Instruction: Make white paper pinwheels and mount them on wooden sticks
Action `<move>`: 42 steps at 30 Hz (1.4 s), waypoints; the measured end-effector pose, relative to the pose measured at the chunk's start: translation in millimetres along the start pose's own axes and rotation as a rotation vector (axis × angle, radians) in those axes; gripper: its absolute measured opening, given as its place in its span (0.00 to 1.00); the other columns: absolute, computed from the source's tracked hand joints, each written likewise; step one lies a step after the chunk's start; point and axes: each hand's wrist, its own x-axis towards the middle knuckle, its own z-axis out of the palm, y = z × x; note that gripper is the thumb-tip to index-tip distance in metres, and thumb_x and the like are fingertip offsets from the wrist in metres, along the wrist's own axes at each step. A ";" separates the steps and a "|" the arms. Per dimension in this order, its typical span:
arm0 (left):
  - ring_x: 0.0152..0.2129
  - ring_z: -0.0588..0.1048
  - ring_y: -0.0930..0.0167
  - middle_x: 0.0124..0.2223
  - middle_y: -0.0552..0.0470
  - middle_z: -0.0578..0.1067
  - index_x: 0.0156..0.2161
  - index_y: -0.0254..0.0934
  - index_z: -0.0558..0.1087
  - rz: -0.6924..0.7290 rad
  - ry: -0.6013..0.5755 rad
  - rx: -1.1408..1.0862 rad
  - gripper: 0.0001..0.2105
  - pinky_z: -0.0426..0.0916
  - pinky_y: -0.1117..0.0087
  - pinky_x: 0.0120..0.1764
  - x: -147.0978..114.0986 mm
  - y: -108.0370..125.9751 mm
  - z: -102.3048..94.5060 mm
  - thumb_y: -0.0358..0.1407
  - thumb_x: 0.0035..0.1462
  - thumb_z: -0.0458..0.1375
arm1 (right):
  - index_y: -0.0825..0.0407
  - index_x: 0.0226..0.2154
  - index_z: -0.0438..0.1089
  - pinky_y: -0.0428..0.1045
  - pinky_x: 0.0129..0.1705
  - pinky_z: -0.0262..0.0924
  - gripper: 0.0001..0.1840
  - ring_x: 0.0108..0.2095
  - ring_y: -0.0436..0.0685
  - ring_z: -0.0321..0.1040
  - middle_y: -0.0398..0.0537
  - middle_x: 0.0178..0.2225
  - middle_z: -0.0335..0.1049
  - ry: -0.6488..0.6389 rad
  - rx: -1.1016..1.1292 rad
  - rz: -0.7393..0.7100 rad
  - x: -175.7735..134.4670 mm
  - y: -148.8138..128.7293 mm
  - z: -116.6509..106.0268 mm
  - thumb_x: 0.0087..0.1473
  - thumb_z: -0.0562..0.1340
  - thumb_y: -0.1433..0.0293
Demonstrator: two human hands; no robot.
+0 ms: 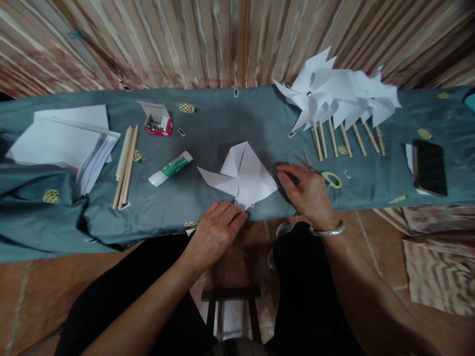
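A white paper pinwheel lies on the cloth in front of me, several of its corners folded in toward the middle. At its lower flap is my left hand, fingers together and closed on the paper edge. My right hand rests just right of the pinwheel's right corner, its index finger and thumb apart and nothing visible between them. Partly behind that hand lie scissors with light green handles. A green and white glue stick is to the left of the pinwheel.
Finished pinwheels on wooden sticks lie at the back right. A phone is farther right. Leftward are an opened small box of metal pins, wooden sticks and stacked white paper. The table's front edge runs near my hands.
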 end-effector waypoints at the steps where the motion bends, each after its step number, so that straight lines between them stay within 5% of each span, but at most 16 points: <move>1: 0.35 0.73 0.66 0.40 0.45 0.78 0.43 0.30 0.74 0.004 0.002 -0.015 0.07 0.67 0.64 0.37 -1.7 1.0 -0.2 0.25 0.63 0.54 | 0.50 0.41 0.77 0.57 0.49 0.70 0.12 0.43 0.62 0.77 0.50 0.41 0.80 0.001 0.003 -0.003 -0.4 0.4 -0.4 0.58 0.58 0.68; 16: 0.38 0.72 0.63 0.41 0.46 0.78 0.47 0.33 0.74 -0.198 0.019 0.131 0.12 0.64 0.60 0.42 -10.8 -23.7 -18.5 0.24 0.61 0.53 | 0.49 0.42 0.76 0.59 0.52 0.67 0.13 0.45 0.62 0.75 0.50 0.43 0.79 -0.009 0.019 -0.038 -5.9 -0.6 0.8 0.60 0.57 0.67; 23: 0.41 0.71 0.63 0.45 0.46 0.78 0.48 0.35 0.72 -0.158 0.016 0.139 0.11 0.63 0.59 0.45 2.4 -11.9 -7.1 0.26 0.63 0.53 | 0.51 0.44 0.75 0.60 0.57 0.63 0.14 0.52 0.62 0.70 0.54 0.48 0.76 -0.030 0.048 -0.152 -12.3 -14.6 9.5 0.61 0.56 0.69; 42: 0.36 0.71 0.66 0.40 0.48 0.78 0.44 0.33 0.74 0.030 0.032 0.066 0.08 0.63 0.63 0.40 21.3 -4.3 4.1 0.29 0.66 0.52 | 0.51 0.42 0.76 0.60 0.55 0.64 0.12 0.50 0.61 0.72 0.54 0.46 0.77 -0.024 0.101 -0.127 -16.9 -10.5 -0.2 0.61 0.57 0.70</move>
